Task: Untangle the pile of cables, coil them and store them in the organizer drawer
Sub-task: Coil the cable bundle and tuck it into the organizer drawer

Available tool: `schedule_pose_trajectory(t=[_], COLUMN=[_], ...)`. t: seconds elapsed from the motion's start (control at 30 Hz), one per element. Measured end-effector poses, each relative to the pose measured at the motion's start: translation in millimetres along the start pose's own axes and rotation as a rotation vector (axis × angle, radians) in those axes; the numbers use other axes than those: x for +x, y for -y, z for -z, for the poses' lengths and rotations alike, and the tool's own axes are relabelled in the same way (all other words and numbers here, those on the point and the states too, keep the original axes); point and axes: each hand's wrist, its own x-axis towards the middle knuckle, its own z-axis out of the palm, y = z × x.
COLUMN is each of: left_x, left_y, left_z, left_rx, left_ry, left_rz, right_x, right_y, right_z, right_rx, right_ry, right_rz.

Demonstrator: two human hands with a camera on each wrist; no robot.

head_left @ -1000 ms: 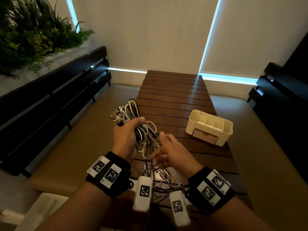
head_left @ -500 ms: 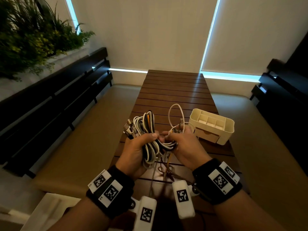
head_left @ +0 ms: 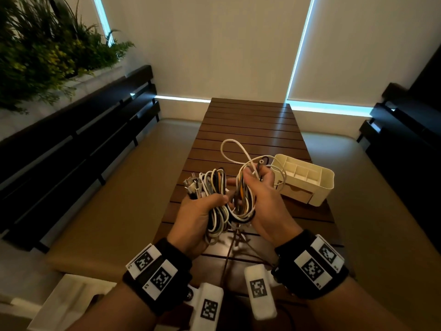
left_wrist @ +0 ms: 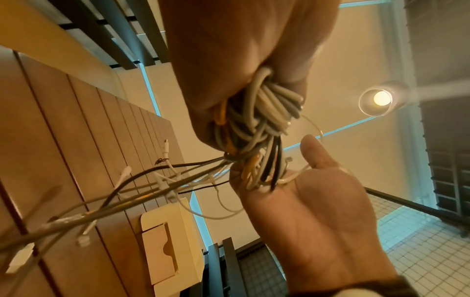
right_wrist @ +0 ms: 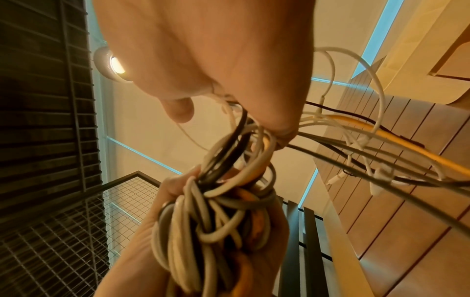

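Note:
A tangled bundle of white, grey, black and orange cables (head_left: 216,185) is held up over the wooden table (head_left: 250,120). My left hand (head_left: 210,204) grips its left part, with several plug ends sticking out at the top. My right hand (head_left: 255,185) grips the right part, and one white strand loops up above it. Loose cable ends (head_left: 235,242) hang down to the table. In the left wrist view the left hand (left_wrist: 229,60) clamps the cables (left_wrist: 259,112), and the right hand (left_wrist: 318,211) is below. The cream organizer (head_left: 307,173) stands just right of my right hand, its drawer (head_left: 296,195) closed.
Padded benches run along both sides of the table, with dark slatted backrests (head_left: 71,144) and plants (head_left: 43,44) at the left. A white object (head_left: 62,302) lies at the lower left. The table's far half (head_left: 250,111) is bare wood.
A second ago my right hand was open beside the bundle. It has since taken hold of the cables, and both hands have moved toward the organizer, with a white loop now sticking up.

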Motion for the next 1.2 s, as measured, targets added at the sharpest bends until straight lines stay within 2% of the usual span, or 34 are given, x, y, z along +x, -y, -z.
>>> schedule_pose_trajectory(t=[0.13,0.23,0.3,0.47,0.57,0.67,0.87,1.0,1.07,1.2], left_x=[4.2,7.4,8.1,7.5,8.1,9.5,13.2,14.3,13.5,16.1], left_y=[0.0,-0.3,1.0,5.9,6.6,3.5,6.3,6.8,5.0,-0.1], left_z=[-0.4,-0.5,-1.3,-2.4,-4.5,-4.8,0.6,7.6,12.7,21.7], left_rx=[0.050,0.026,0.023,0.090,0.143,0.181,0.234,0.226,0.214,0.088], left_ry=[0.006,0.034,0.103,0.229,0.247,0.244,0.209,0.204,0.193,0.099], left_rz=[-0.004,0.007,0.007,-0.003,-0.040,-0.046,-0.030,-0.004,0.000,0.039], right_x=[-2.4,-2.1,-2.3,0.4,5.6,7.2,9.7,11.5,11.4,10.5], right_y=[3.0,2.9,0.6,-7.0,-9.6,-7.1,8.8,7.7,9.3,15.2], right_z=[-1.8,-3.0,-4.4,-8.7,-7.4,-6.5,-2.6,0.9,2.6,12.1], right_rx=[0.092,0.004,-0.039,-0.213,-0.355,-0.385,-0.887,-1.014,-0.974,-0.803], right_ry=[0.036,0.066,0.097,0.134,0.121,0.170,0.292,0.248,0.192,-0.019], right_rz=[-0.009,-0.062,-0.093,-0.088,-0.081,-0.163,-0.271,-0.233,-0.155,-0.021])
